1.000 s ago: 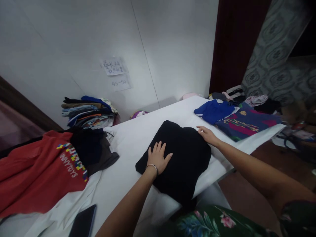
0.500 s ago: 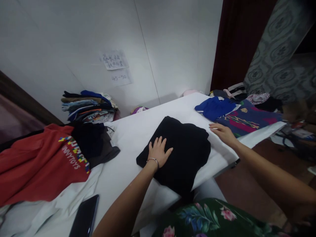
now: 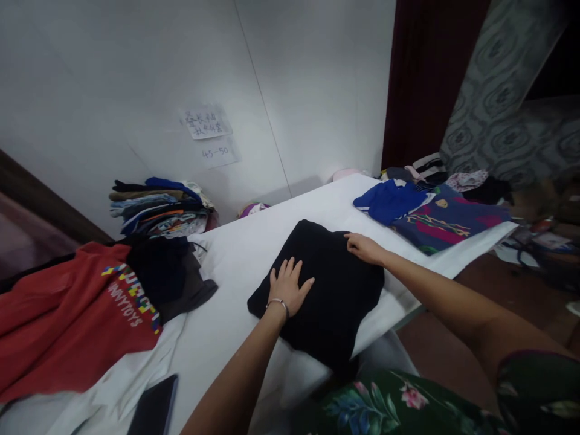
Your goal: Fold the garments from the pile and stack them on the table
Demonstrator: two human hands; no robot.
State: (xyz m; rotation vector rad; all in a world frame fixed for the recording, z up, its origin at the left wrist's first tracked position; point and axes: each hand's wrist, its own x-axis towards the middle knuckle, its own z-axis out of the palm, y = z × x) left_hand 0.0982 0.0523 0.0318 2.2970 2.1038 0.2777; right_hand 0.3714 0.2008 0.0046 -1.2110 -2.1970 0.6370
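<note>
A black garment [image 3: 326,296], folded into a rough bundle, lies on the white-covered table [image 3: 226,326] before me; its near end reaches over the front edge. My left hand [image 3: 289,289], with a bracelet at the wrist, rests flat on the garment's left part, fingers spread. At its far right corner, my right hand [image 3: 366,248] has its fingers curled together on the black cloth, pinching the edge. The fingertips partly hide the grip.
To the left lie a red sweatshirt [image 3: 81,320], dark clothes [image 3: 181,284] and a phone [image 3: 154,406]. Behind them stands a stack of folded clothes [image 3: 158,205]. A blue garment [image 3: 392,200] and a patterned one [image 3: 448,220] lie on the right. Paper notes [image 3: 208,124] hang on the wall.
My right hand has moved left from beside the black garment onto its far right corner, its fingers closing there. The left hand stays flat on the cloth. The view has shifted slightly.
</note>
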